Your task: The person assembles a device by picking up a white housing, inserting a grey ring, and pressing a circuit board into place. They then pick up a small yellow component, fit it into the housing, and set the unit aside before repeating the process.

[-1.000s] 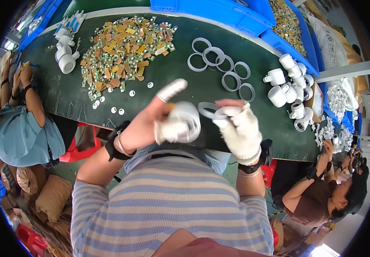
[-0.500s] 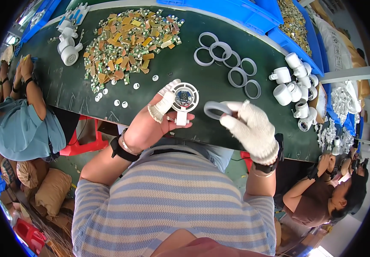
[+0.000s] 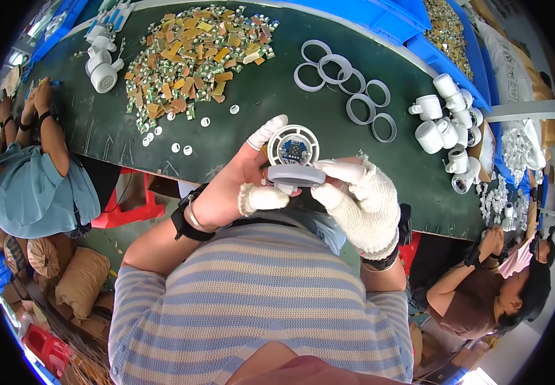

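My left hand (image 3: 232, 186), with white covers on some fingertips, grips a round white plastic housing (image 3: 316, 151) that has a small blue circuit board (image 3: 294, 151) inside. In my right hand (image 3: 364, 208), which wears a white knit glove, a grey ring (image 3: 295, 174) is pinched between thumb and fingers. The ring is tilted nearly edge-on at the near side of the housing, hiding its lower part and stem. Whether the ring touches the housing, I cannot tell. More grey rings (image 3: 360, 109) lie together on the dark green table (image 3: 251, 83) beyond my right hand.
A large heap of small circuit boards (image 3: 194, 58) covers the far left-centre, with small white discs (image 3: 205, 122) nearby. White housings (image 3: 429, 136) cluster at right; another white unit (image 3: 104, 76) lies far left. Blue bins (image 3: 367, 22) line the back. People sit at both sides.
My right hand has brought the grey ring left to the near side of the housing. My left hand has shifted slightly right, and its thumb has moved down off the housing's rim.
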Tool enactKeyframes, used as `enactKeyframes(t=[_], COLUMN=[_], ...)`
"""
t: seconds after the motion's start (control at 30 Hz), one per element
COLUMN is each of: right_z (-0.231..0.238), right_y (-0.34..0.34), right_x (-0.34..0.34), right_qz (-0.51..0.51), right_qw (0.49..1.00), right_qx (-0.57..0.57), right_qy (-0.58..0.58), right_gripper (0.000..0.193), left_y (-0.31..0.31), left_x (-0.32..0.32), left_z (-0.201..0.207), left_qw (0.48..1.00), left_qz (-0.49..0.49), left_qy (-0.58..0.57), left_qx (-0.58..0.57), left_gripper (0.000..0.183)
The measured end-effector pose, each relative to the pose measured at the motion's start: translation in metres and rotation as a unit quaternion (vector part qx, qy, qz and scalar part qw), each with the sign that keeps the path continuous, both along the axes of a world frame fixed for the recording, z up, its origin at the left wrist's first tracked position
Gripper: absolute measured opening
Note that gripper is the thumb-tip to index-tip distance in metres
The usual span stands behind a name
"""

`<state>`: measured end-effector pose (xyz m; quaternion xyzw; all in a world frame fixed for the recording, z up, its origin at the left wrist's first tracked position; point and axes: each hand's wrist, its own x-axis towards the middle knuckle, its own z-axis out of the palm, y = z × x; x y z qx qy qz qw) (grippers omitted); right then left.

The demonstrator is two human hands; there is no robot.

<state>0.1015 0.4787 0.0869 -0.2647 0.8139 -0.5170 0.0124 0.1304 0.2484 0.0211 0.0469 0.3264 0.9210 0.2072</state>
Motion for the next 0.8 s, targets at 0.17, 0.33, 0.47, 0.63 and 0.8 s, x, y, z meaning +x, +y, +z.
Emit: enactKeyframes(t=[0.17, 0.33, 0.47, 0.63, 0.8], right_z=[0.003, 0.005, 0.007, 0.004, 0.005], right_y=[0.001, 0.006, 0.005, 0.006, 0.005], right_x=[0.004, 0.003, -0.003, -0.004, -0.006], right_qz=[0.003, -0.002, 0.012, 0.006, 0.011], right_qw=[1.0, 1.0, 0.998, 0.997, 0.999], right_qx=[0.019, 0.013, 0.04, 0.037, 0.04], right_qy=[0.015, 0.017, 0.052, 0.063, 0.022], right_gripper=[0.031, 0.031, 0.031, 0.03, 0.031], left_y=[0.006, 0.006, 0.006, 0.006, 0.006], left_x=[0.005, 0.005, 0.005, 0.003, 0.005], left_z=[-0.001, 0.003, 0.001, 0.002, -0.007], left_qw=[0.992, 0.994, 0.99, 0.992, 0.985], left_qz=[0.027, 0.023, 0.025, 0.016, 0.031], left_qy=[0.043, 0.035, 0.056, 0.033, 0.076], left_qx=[-0.118, -0.105, -0.129, -0.119, -0.154], left_gripper=[0.111, 0.112, 0.112, 0.11, 0.105])
